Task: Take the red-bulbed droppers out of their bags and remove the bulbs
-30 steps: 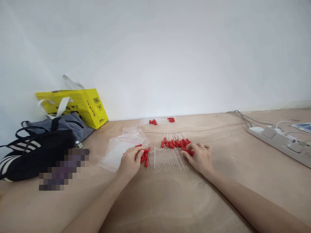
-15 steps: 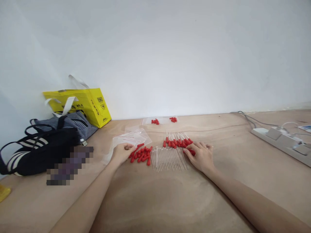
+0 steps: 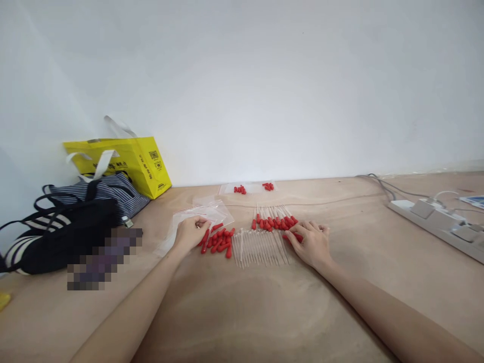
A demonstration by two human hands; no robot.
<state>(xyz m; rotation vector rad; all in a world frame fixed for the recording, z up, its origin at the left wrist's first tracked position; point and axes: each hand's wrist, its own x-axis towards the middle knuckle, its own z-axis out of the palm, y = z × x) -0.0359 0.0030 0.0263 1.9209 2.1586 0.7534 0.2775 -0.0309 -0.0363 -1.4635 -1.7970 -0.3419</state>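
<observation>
My left hand (image 3: 189,233) is closed in a pinch above the left edge of a loose pile of red rubber bulbs (image 3: 221,243). A small pale tip shows at its fingers, too small to name. My right hand (image 3: 310,242) has its fingers curled round a red rubber bulb (image 3: 298,237), partly hidden by the thumb and fingers. Between the hands lies a row of clear glass dropper tubes (image 3: 259,249), side by side. Just behind them is a row of droppers with red bulbs (image 3: 274,222), their bulbs toward me.
Clear zip bags (image 3: 181,222) lie behind my left hand. Another bag with red-bulbed droppers (image 3: 251,188) rests by the wall. On the left are a yellow bag (image 3: 151,171), a striped bag (image 3: 128,194) and a black bag (image 3: 91,222). A power strip (image 3: 434,222) sits at right.
My left hand has lifted slightly away from the red bulbs, its fingertips now higher. My right hand stays at nearly the same spot. The whole view has shifted a little.
</observation>
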